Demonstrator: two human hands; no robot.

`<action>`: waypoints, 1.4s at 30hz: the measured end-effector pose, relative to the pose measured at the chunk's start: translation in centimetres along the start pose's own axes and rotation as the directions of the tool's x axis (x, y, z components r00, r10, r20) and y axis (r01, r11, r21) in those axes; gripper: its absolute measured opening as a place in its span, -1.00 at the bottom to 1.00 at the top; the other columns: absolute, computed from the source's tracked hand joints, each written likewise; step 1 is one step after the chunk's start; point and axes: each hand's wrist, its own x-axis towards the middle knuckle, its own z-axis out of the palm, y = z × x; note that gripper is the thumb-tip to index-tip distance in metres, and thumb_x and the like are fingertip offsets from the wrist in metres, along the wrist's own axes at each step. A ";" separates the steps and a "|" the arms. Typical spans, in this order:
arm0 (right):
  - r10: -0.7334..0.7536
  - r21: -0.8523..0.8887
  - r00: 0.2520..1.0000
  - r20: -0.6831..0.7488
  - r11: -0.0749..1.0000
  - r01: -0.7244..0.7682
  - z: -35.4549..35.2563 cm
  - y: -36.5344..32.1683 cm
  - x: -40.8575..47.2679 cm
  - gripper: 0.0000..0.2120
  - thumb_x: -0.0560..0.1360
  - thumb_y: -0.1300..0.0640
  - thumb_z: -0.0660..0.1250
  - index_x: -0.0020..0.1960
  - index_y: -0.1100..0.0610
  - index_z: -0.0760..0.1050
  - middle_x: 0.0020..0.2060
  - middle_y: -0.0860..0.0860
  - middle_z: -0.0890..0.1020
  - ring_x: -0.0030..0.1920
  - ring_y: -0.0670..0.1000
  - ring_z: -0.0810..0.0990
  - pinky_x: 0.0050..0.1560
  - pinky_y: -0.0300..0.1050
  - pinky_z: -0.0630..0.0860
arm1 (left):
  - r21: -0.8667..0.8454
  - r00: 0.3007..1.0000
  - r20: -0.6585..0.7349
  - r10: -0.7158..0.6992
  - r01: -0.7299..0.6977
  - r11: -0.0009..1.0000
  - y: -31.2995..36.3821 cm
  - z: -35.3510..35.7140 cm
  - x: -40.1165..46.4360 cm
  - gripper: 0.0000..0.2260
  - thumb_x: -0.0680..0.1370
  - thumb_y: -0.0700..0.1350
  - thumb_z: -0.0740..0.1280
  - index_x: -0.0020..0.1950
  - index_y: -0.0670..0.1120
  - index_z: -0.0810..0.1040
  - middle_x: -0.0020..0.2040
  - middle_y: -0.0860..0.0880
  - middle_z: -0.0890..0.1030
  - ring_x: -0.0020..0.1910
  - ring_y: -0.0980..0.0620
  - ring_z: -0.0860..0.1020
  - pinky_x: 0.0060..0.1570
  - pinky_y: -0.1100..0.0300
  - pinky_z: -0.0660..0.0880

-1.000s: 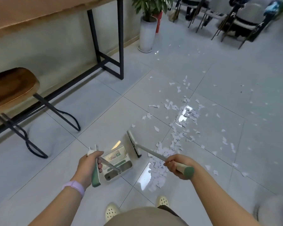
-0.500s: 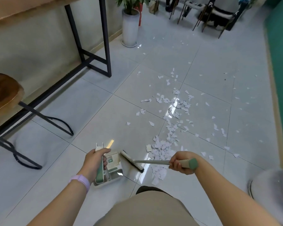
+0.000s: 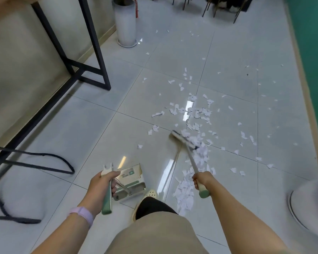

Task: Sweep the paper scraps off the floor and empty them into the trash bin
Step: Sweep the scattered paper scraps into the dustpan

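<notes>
Glossy pale floor tiles (image 3: 117,136) filling most of the head view, ceiling lights glaring off them. Green wall (image 3: 312,57) running down the right edge. Black table frame (image 3: 92,52) cut off at top left, tabletop barely showing. White cylindrical planter (image 3: 126,22) cropped at the top, contents out of view. Chair legs (image 3: 222,8) at the far end, seats cut off. Black stool base (image 3: 35,162) looping in from the left edge, seat hidden. Round white object (image 3: 308,204) at lower right, blurred and cropped, not identifiable.

Paper scraps (image 3: 196,114) lying scattered over the middle tiles, thicker strip trailing back toward the feet. Broom (image 3: 185,140) head sitting on the floor at the near edge of the scatter, scraps bunching against it; bristles hard to make out.

Right hand (image 3: 202,180) reaching forward, fingers wrapping the broom handle just above its green end cap. Left hand (image 3: 103,182) curling round the upright dustpan (image 3: 130,182) handle, thumb lying across the top; pan resting on the floor just left of a cream clog (image 3: 151,194), well apart from the broom head. Pink wristband (image 3: 83,215) on the left wrist. Label on the pan unreadable. Trash bin nowhere to be made out.
</notes>
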 end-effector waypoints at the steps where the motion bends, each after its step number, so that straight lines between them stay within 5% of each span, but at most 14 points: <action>1: -0.005 0.029 1.000 -0.024 1.000 0.006 0.0 -1.1 0.6 -0.81 0.51 0.36 0.27 0.10 0.41 0.47 -0.45 0.16 0.53 -0.50 0.07 0.47 -0.46 -0.14 0.47 | 0.019 1.000 0.009 -0.002 0.002 1.000 1.1 0.5 1.1 -0.81 0.52 -0.20 0.42 -0.13 -0.14 0.40 -0.43 -0.11 0.36 -0.51 -0.02 0.32 -0.48 0.18 0.34; 5: 0.042 0.316 0.998 -0.057 0.949 -0.022 -2.4 -4.3 0.9 -0.93 0.55 0.32 0.28 0.01 0.31 0.49 -0.45 0.12 0.50 -0.54 0.02 0.43 -0.53 -0.20 0.44 | 0.119 0.990 0.133 -0.052 0.036 0.992 5.6 3.1 4.0 -0.88 0.55 -0.24 0.38 -0.07 -0.15 0.44 -0.42 -0.10 0.40 -0.50 -0.03 0.37 -0.47 0.18 0.37; 9: 0.146 0.612 0.989 -0.035 0.785 -0.094 -3.8 -5.8 0.5 -0.96 0.56 0.29 0.27 0.00 0.21 0.43 -0.55 0.06 0.44 -0.64 -0.03 0.36 -0.60 -0.27 0.37 | 0.292 0.966 0.247 -0.071 -0.005 0.956 9.8 7.3 7.7 -0.90 0.54 -0.28 0.37 0.02 -0.19 0.50 -0.40 -0.10 0.46 -0.49 -0.02 0.41 -0.48 0.20 0.36; 16: 0.303 0.950 0.953 -0.022 0.304 -0.075 -0.9 -5.9 -4.5 -0.91 0.58 0.32 0.22 -0.10 0.21 0.41 -0.39 0.07 0.42 -0.56 -0.05 0.43 -0.62 -0.31 0.43 | 0.469 0.928 0.354 -0.116 -0.069 0.881 12.9 14.6 14.6 -0.83 0.46 -0.22 0.42 0.00 -0.15 0.48 -0.45 -0.05 0.40 -0.51 -0.03 0.33 -0.47 0.18 0.32; 18: 0.339 0.995 0.941 0.016 0.090 -0.050 0.4 -5.2 -6.5 -0.94 0.59 0.30 0.25 -0.07 0.26 0.44 -0.27 0.14 0.49 -0.36 0.01 0.51 -0.59 -0.22 0.52 | 0.529 0.905 0.408 -0.122 -0.125 0.839 13.3 16.2 15.8 -0.86 0.50 -0.26 0.39 -0.03 -0.16 0.45 -0.48 -0.06 0.38 -0.51 -0.02 0.31 -0.48 0.20 0.31; 21: 0.399 0.981 0.915 0.067 -0.195 0.014 3.1 -3.1 -9.7 -0.89 0.62 0.29 0.25 -0.04 0.34 0.45 -0.14 0.23 0.53 -0.22 0.11 0.56 -0.25 -0.08 0.67 | 0.595 0.857 0.487 -0.165 -0.188 0.781 14.3 17.3 16.4 -0.88 0.50 -0.32 0.35 -0.04 -0.18 0.45 -0.46 -0.08 0.36 -0.53 -0.01 0.30 -0.54 0.24 0.31; 24: 0.439 0.947 0.890 0.122 -0.320 0.028 6.6 0.6 -12.0 -0.96 0.62 0.29 0.24 0.05 0.26 0.44 -0.21 0.18 0.49 -0.40 0.07 0.55 -0.54 -0.17 0.57 | 0.647 0.797 0.575 -0.185 -0.305 0.698 16.0 17.9 17.2 -0.79 0.39 -0.23 0.35 -0.01 -0.20 0.44 -0.44 -0.12 0.39 -0.52 -0.03 0.32 -0.51 0.21 0.30; 27: 0.497 0.902 0.854 0.156 -0.424 0.082 10.1 3.9 -12.9 -0.91 0.59 0.30 0.21 -0.05 0.15 0.36 -0.35 0.01 0.34 -0.63 -0.04 0.37 -0.65 -0.32 0.38 | 0.661 0.740 0.646 -0.186 -0.421 0.621 17.2 19.0 18.5 -0.95 0.42 -0.24 0.32 -0.14 -0.15 0.49 -0.40 -0.14 0.46 -0.52 -0.06 0.35 -0.48 0.17 0.33; 30: 0.532 0.931 0.838 0.119 -0.354 0.093 14.2 4.6 -12.9 -0.77 0.59 0.27 0.19 -0.21 0.08 0.30 -0.37 -0.05 0.29 -0.51 -0.11 0.32 -0.55 -0.35 0.36 | 0.660 0.742 0.655 -0.144 -0.469 0.587 18.1 18.7 19.5 -0.86 0.49 -0.30 0.28 -0.23 -0.11 0.46 -0.41 -0.10 0.44 -0.49 -0.07 0.35 -0.45 0.17 0.33; 34: 0.476 0.987 0.874 0.094 -0.159 -0.020 19.4 1.7 -11.5 -0.84 0.59 0.33 0.17 -0.15 0.20 0.42 -0.54 0.03 0.47 -0.58 -0.05 0.44 -0.51 -0.31 0.42 | 0.650 0.804 0.589 -0.085 -0.409 0.640 18.5 16.9 20.8 -0.91 0.48 -0.27 0.27 -0.19 -0.11 0.47 -0.39 -0.09 0.45 -0.49 -0.08 0.32 -0.44 0.14 0.35; 42: 0.346 0.965 0.923 0.171 0.131 -0.228 23.3 -12.2 -5.8 -0.71 0.47 0.44 0.16 -0.36 0.18 0.32 -0.36 0.09 0.39 -0.42 0.06 0.39 -0.55 -0.27 0.42 | 0.654 0.811 0.560 -0.170 -0.306 0.692 21.8 14.4 24.3 -0.86 0.52 -0.31 0.29 -0.15 -0.08 0.48 -0.41 -0.10 0.35 -0.46 -0.02 0.24 -0.49 0.20 0.24</action>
